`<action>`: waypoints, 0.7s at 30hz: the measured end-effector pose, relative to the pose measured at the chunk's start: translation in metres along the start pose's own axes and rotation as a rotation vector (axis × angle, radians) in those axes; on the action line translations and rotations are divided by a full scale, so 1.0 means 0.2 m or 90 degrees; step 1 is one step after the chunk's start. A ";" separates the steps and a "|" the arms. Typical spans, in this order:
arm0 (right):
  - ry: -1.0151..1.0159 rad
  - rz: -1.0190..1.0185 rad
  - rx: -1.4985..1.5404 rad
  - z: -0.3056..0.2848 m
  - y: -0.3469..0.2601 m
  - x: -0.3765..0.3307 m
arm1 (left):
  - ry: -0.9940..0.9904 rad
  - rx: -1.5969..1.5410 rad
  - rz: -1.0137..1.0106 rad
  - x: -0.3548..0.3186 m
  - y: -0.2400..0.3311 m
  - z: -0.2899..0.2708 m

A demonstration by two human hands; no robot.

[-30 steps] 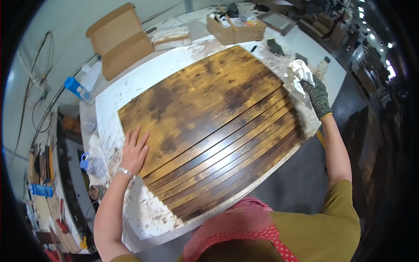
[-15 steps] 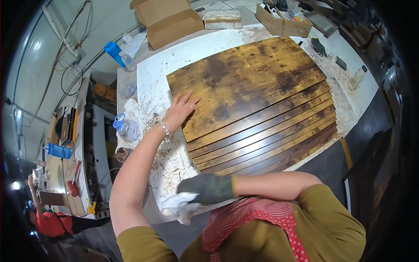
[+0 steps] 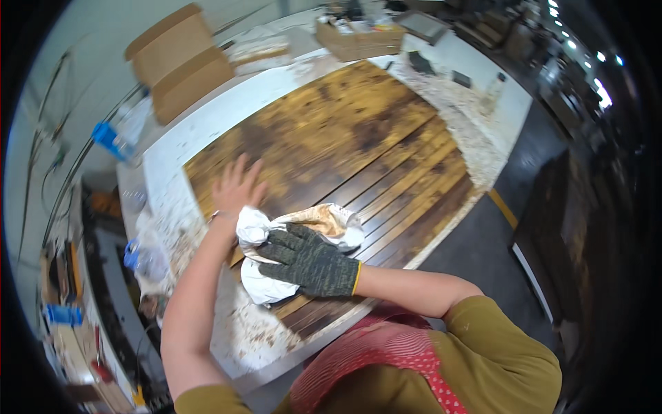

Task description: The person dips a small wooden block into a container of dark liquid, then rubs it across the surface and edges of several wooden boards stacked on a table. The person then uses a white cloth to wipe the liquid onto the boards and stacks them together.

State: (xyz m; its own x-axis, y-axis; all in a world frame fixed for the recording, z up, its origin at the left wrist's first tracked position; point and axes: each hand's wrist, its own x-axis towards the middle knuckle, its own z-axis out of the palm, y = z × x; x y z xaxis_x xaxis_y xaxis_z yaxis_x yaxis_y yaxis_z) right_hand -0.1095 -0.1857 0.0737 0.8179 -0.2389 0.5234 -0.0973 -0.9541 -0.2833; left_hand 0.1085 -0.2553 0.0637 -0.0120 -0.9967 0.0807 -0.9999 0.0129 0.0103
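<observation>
Stained wooden panel (image 3: 345, 145) lies flat on the white counter (image 3: 172, 165), its dark and amber boards running from the near left toward the far right. On its near left part sits a crumpled white rag (image 3: 276, 238), browned with stain on its upper folds. The right hand (image 3: 310, 262), in a dark green knit glove with a yellow cuff, presses down on the rag with fingers spread flat rather than closed around it. The left hand (image 3: 238, 186) is bare, with a thin band at the wrist; it rests open, palm down, on the panel's left edge just beside the rag, gripping nothing, though motion blur makes the fingertips hard to read. The counter around the panel is speckled with brown stain marks. At the far left stand 2 cardboard boxes (image 3: 181, 62), and a shallow cardboard tray (image 3: 358, 38) of small items sits at the far edge. A blue bottle (image 3: 110, 138) lies off the counter's left side.
</observation>
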 end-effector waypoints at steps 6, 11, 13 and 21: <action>0.432 0.469 0.088 -0.61 0.86 -0.89 | -0.049 -0.023 0.002 -0.05 0.06 -0.15; 0.193 0.595 -0.292 -1.03 0.76 -0.71 | -0.058 -0.009 -0.004 -0.05 0.06 -0.11; -0.032 0.372 0.051 -0.73 0.55 -0.55 | -0.033 -0.010 -0.010 -0.07 0.02 -0.12; 0.395 0.502 0.048 -0.80 1.02 -1.24 | -0.029 -0.014 0.023 -0.04 0.06 -0.13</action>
State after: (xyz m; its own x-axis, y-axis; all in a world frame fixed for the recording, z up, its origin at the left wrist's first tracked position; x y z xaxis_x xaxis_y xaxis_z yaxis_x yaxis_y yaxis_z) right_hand -0.4229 -0.3498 0.0135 0.0930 -0.8702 0.4839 -0.4295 -0.4736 -0.7690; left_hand 0.0972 -0.2441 0.0893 -0.0498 -0.9981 0.0362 -0.9982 0.0509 0.0308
